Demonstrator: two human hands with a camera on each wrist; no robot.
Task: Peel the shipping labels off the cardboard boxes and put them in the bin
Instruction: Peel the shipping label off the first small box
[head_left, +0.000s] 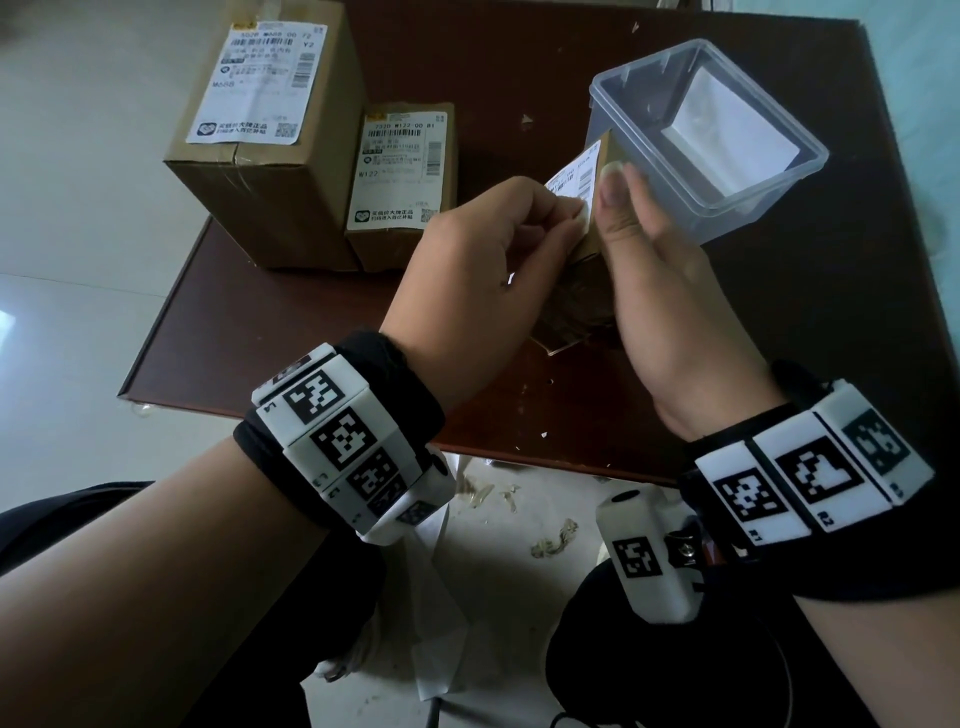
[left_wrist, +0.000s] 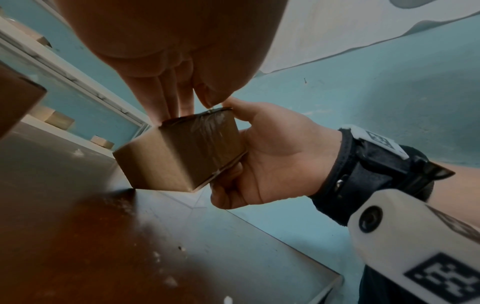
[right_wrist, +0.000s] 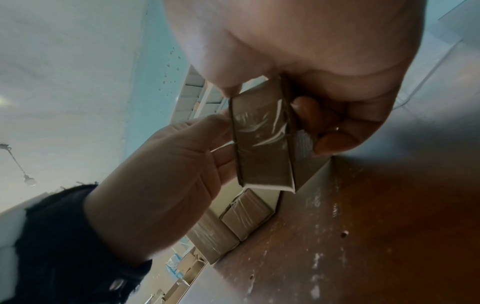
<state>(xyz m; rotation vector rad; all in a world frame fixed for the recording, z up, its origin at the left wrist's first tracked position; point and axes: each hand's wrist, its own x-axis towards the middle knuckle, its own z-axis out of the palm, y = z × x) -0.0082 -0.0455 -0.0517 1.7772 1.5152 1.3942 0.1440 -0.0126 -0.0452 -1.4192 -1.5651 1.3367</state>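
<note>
A small cardboard box (head_left: 587, 244) is held above the brown table (head_left: 311, 322) in front of me. My right hand (head_left: 623, 218) grips it, thumb on the near face and fingers (right_wrist: 324, 133) curled behind. The white shipping label (head_left: 571, 179) on it is partly lifted, and my left hand (head_left: 574, 218) pinches its lower corner between thumb and forefinger. In the left wrist view the box (left_wrist: 182, 154) shows a taped side, with the right hand (left_wrist: 272, 160) wrapped around it. The clear plastic bin (head_left: 779, 171) stands just right of the hands, with a white label (head_left: 727, 135) lying inside.
Two more cardboard boxes stand at the table's back left: a large box (head_left: 249, 197) and a medium box (head_left: 384, 244), each with a white label stuck on its top face. Paper scraps (head_left: 550, 540) lie on the floor by the near edge.
</note>
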